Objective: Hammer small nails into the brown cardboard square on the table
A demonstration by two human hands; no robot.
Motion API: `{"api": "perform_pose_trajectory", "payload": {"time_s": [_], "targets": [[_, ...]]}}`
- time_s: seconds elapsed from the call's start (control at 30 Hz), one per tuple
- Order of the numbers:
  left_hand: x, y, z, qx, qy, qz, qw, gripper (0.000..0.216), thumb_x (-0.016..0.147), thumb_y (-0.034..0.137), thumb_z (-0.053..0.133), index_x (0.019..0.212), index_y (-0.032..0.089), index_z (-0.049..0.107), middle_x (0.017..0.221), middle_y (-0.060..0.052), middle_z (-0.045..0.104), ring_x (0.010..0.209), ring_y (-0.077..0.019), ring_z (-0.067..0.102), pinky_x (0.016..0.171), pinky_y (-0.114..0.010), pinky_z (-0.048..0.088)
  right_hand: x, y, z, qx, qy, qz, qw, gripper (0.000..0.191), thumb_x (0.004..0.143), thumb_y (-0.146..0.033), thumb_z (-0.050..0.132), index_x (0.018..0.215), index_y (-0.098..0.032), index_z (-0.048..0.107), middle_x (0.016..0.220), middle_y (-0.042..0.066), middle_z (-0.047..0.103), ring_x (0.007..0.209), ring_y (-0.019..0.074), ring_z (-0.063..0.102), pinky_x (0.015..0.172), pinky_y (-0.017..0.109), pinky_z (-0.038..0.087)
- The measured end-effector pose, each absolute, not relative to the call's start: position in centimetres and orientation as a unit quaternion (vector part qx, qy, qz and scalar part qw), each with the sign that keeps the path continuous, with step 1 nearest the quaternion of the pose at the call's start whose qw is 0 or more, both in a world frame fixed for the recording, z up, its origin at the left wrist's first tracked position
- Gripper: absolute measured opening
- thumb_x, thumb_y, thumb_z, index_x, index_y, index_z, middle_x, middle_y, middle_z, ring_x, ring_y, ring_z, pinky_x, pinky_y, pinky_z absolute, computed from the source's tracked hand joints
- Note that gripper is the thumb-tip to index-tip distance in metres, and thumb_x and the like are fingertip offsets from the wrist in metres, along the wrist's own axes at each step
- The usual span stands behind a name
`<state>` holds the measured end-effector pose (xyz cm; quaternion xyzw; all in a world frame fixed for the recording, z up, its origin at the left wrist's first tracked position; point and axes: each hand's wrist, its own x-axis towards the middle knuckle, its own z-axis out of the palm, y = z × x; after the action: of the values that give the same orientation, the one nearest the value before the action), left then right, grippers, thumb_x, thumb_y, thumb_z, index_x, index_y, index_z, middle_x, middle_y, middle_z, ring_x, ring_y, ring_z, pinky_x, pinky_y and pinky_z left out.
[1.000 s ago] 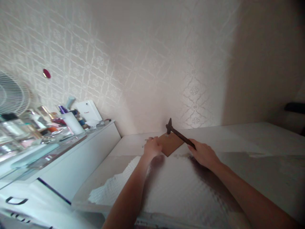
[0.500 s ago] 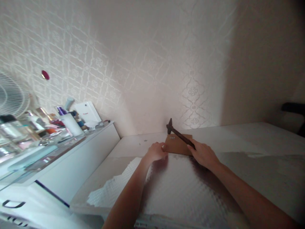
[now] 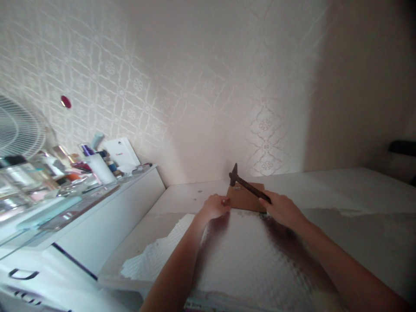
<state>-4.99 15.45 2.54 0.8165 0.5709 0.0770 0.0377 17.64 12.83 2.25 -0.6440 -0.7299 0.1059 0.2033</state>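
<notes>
A small brown wooden board [image 3: 244, 199] lies flat on a white table [image 3: 341, 190] near the wall. My right hand [image 3: 282, 209] is closed round the handle of a dark hammer [image 3: 244, 182], whose head hovers over the board's far left corner. A small nail or two shows pale on the board beneath the hammer head. My left hand [image 3: 215, 206] rests at the board's left edge, fingers curled against it. A white bubble-wrap sheet [image 3: 240, 255] covers the table under both forearms.
A patterned white wall stands just behind the board. On the left, a lower white cabinet [image 3: 107, 208] carries several bottles, cosmetics and clear trays. A fan grille [image 3: 17, 130] shows at the far left. A dark object [image 3: 403, 147] sits at the right edge.
The board has turned from a diamond angle to lie square to me. My left hand slid from on top of it to its left edge. The hammer stayed raised over the board.
</notes>
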Motion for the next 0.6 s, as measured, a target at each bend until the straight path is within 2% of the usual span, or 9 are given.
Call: {"api": "perform_pose_trajectory", "payload": {"time_s": [0.43, 0.6], "targets": [[-4.94, 15.25, 2.76, 0.813, 0.577, 0.075, 0.036, 0.036, 0.073, 0.037, 0.051, 0.105, 0.023, 0.059, 0.088, -0.003, 0.063, 0.082, -0.0169, 0.057, 0.072, -0.023, 0.043, 17.56, 12.67, 2.55, -0.651, -0.724, 0.096, 0.209, 0.04, 0.081, -0.035, 0.035, 0.119, -0.024, 0.047, 0.093, 0.01, 0.064, 0.084, 0.0234, 0.059, 0.066, 0.029, 0.039], [-5.0, 15.27, 2.71, 0.815, 0.574, 0.072, 0.037, 0.036, 0.073, 0.037, 0.051, 0.105, 0.022, 0.059, 0.088, -0.004, 0.063, 0.08, -0.0179, 0.058, 0.07, -0.024, 0.043, 17.51, 12.51, 2.77, -0.652, -0.724, 0.11, 0.196, 0.038, 0.081, -0.033, 0.037, 0.114, -0.021, 0.051, 0.092, 0.01, 0.063, 0.084, 0.0234, 0.058, 0.066, 0.029, 0.038]]}}
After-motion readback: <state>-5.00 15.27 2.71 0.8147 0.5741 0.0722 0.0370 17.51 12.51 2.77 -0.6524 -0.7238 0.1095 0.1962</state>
